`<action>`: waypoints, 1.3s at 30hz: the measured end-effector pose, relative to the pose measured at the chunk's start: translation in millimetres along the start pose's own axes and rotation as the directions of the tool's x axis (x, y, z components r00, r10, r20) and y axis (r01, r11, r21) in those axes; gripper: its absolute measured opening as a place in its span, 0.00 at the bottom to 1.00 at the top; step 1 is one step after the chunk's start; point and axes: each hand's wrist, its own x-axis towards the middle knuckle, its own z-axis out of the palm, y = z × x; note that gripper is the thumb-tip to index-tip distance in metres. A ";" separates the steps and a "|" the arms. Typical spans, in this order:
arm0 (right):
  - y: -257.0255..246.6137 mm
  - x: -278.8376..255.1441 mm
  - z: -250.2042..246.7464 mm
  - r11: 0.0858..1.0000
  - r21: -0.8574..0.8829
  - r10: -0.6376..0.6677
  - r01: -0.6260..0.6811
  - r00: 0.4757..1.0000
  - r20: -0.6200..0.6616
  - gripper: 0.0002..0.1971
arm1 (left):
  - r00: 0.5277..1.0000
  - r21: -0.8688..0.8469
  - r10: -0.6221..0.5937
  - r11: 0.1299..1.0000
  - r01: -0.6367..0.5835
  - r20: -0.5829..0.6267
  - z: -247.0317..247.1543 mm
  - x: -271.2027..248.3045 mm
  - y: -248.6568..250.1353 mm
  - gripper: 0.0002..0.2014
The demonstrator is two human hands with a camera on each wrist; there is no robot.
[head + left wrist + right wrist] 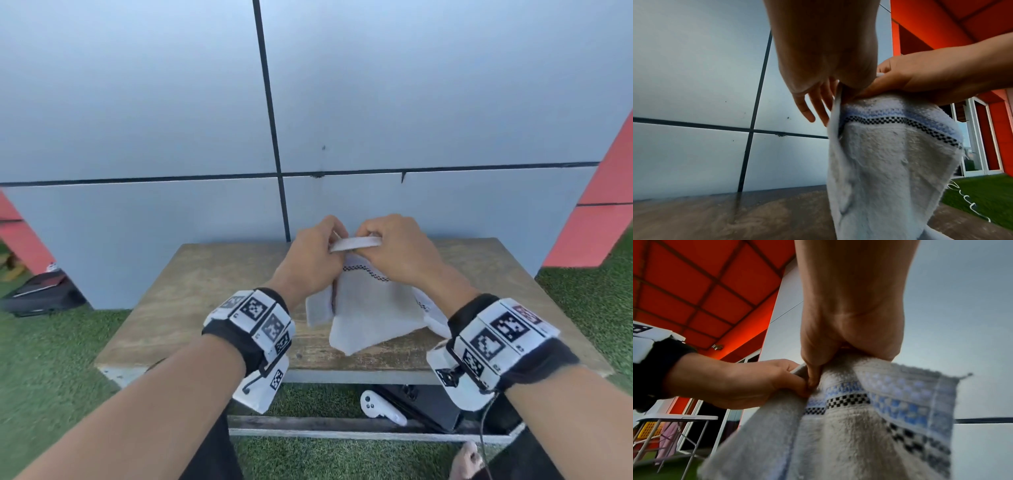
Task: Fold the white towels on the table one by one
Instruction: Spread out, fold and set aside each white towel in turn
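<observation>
Head view looks down over the wooden table toward the grey panel wall. Both wrist views look upward, close under the white towel, which all share.

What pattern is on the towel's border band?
Black-and-white checks beside pale blue weave on the towel; clearest in the right wrist view.

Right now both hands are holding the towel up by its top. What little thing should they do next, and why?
Probably slide the left hand and right hand apart along the edge. They pinch the white towel close together, so it hangs bunched, its lower end on the table. Spreading should flatten it for folding.
</observation>
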 end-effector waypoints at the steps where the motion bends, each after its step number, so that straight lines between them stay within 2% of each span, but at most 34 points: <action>1: 1.7 -1.5 -2.9 1.000 -0.010 0.001 -0.001 1.000 0.014 0.07 | 1.000 0.037 0.025 0.999 -0.025 0.004 -3.7 -1.6 1.5 0.09; 4: 11.6 -6.0 -9.6 1.000 -0.022 -0.006 0.007 1.000 0.030 0.07 | 0.998 0.120 0.041 0.992 -0.036 -0.046 -17.6 -1.2 -3.0 0.10; 7: 27.4 -11.6 -16.2 0.999 -0.043 0.017 -0.016 1.000 0.023 0.07 | 0.993 0.205 -0.020 0.978 0.043 -0.117 -33.5 2.7 -18.7 0.08; 10: 44.4 -17.9 -23.9 0.998 -0.043 0.040 -0.041 0.999 -0.018 0.12 | 0.990 0.284 -0.084 0.952 0.113 -0.114 -44.9 5.7 -42.2 0.07; 15: 61.1 -24.1 -35.6 0.984 -0.010 0.175 -0.179 0.971 -0.160 0.21 | 0.972 0.179 -0.207 0.958 0.225 -0.114 -47.7 7.2 -75.7 0.19; 18: 69.6 -31.6 -37.2 0.950 0.010 0.312 -0.313 0.943 -0.117 0.22 | 0.978 0.100 -0.205 0.975 0.200 0.042 -41.8 10.1 -79.6 0.19; 21: 102.4 -30.3 -23.4 0.898 -0.078 0.437 -0.433 0.898 0.053 0.22 | 0.949 0.077 -0.195 0.980 0.181 0.248 -25.4 12.9 -86.6 0.17; 24: 140.4 -31.7 0.8 0.799 -0.355 0.579 -0.485 0.779 0.241 0.18 | 0.889 0.182 -0.217 0.971 0.154 0.402 7.2 19.3 -102.8 0.15; 26: 160.8 -34.8 21.0 0.751 -0.461 0.628 -0.472 0.726 0.280 0.14 | 0.831 0.242 -0.232 0.963 0.122 0.506 34.3 22.9 -110.1 0.13; 28: 173.5 -37.3 42.2 0.717 -0.517 0.661 -0.467 0.692 0.291 0.14 | 0.762 0.286 -0.249 0.954 0.088 0.598 61.6 26.6 -115.1 0.15; 30: 183.5 -34.9 62.2 0.721 -0.498 0.658 -0.482 0.702 0.273 0.14 | 0.711 0.318 -0.270 0.946 0.069 0.649 82.9 29.8 -117.8 0.12; 32: 186.3 -26.0 77.2 0.780 -0.421 0.593 -0.464 0.762 0.260 0.12 | 0.691 0.314 -0.248 0.949 0.032 0.679 99.4 31.4 -120.4 0.07; 34: 179.8 -12.3 86.4 0.845 -0.331 0.518 -0.420 0.794 0.317 0.08 | 0.675 0.287 -0.217 0.958 0.009 0.705 113.3 33.6 -123.2 0.04; 35: 176.0 -5.8 90.7 0.878 -0.270 0.473 -0.395 0.804 0.360 0.13 | 0.662 0.265 -0.198 0.964 -0.001 0.723 116.7 35.5 -121.2 0.02; 37: 169.0 7.0 98.6 0.936 -0.126 0.350 -0.329 0.827 0.440 0.17 | 0.638 0.248 -0.147 0.966 -0.071 0.755 121.5 42.2 -119.9 0.03; 39: 168.6 20.7 105.5 0.970 -0.037 0.229 -0.242 0.846 0.482 0.14 | 0.648 0.235 -0.107 0.965 -0.113 0.754 122.6 49.6 -124.9 0.09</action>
